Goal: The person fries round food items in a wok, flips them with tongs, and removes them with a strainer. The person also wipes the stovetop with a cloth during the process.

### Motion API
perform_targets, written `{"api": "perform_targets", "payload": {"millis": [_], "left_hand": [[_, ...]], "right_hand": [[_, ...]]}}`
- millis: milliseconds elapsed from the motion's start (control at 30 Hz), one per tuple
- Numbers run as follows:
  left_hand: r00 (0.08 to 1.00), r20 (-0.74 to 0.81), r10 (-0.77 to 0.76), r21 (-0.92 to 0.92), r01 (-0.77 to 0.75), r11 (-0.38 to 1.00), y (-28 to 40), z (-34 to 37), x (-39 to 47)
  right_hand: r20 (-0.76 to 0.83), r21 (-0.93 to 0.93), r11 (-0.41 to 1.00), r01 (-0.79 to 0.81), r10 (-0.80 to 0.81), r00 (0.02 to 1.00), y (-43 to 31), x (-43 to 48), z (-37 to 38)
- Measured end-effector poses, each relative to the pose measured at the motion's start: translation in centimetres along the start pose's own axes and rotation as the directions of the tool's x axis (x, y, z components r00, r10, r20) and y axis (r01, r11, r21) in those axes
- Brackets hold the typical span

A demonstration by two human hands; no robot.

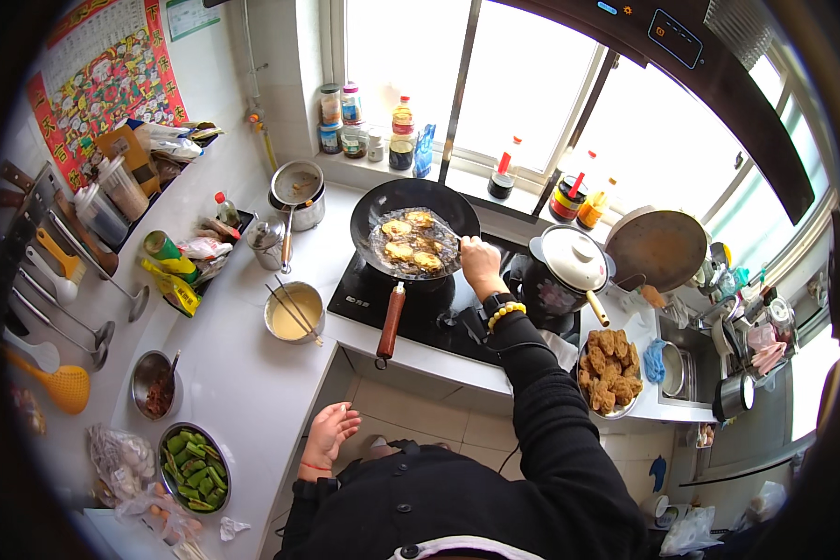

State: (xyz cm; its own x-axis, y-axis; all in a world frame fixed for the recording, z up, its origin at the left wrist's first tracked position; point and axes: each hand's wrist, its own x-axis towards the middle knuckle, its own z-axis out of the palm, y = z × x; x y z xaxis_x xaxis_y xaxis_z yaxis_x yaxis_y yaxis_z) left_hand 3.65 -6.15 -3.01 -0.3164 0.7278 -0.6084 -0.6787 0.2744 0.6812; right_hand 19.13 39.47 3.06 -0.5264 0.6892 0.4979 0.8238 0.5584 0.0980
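Note:
My right hand (481,260) grips the end of a thin metal utensil that reaches into a black wok (380,203) on the cooktop. Several golden battered pieces (427,261) sit in bubbling oil in the wok; the utensil's tip is hard to make out among them. The wok's wooden handle (392,323) points towards me, with no hand on it. Low in front of my body, my left hand (330,432) is held with its fingers apart and nothing in it. A pot of pale batter (295,311) with chopsticks (297,316) resting in it stands left of the cooktop.
A lidded pot (572,257) stands right of the wok, near a plate heaped with browned fried pieces (610,371). On the left counter are a bowl of green peppers (194,467) and a metal bowl of dark filling (157,385). Bottles (401,133) line the windowsill; a range hood (742,77) overhangs at upper right.

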Motion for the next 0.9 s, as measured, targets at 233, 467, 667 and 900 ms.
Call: {"api": "perform_targets", "payload": {"millis": [233,467,667,900], "left_hand": [[1.0,-0.027,0.0,-0.012,0.0,1.0,0.1,-0.7,-0.1],[1.0,-0.003,0.0,0.0,0.0,1.0,0.4,0.0,0.1],[0.999,0.035,-0.016,0.021,0.015,1.0,0.7,0.8,0.2],[0.997,0.074,-0.025,0.038,0.022,0.999,0.8,1.5,0.9]], "right_hand": [[0.072,0.067,0.997,-0.04,0.036,0.997,-0.3,1.3,0.5],[0.384,0.296,0.791,-0.535,0.414,0.825,2.2,0.7,-1.8],[0.351,0.354,0.75,-0.558,0.447,0.823,4.9,-1.5,-3.7],[0.159,0.511,0.756,-0.409,0.385,0.909,6.5,-6.8,-5.7]]}}
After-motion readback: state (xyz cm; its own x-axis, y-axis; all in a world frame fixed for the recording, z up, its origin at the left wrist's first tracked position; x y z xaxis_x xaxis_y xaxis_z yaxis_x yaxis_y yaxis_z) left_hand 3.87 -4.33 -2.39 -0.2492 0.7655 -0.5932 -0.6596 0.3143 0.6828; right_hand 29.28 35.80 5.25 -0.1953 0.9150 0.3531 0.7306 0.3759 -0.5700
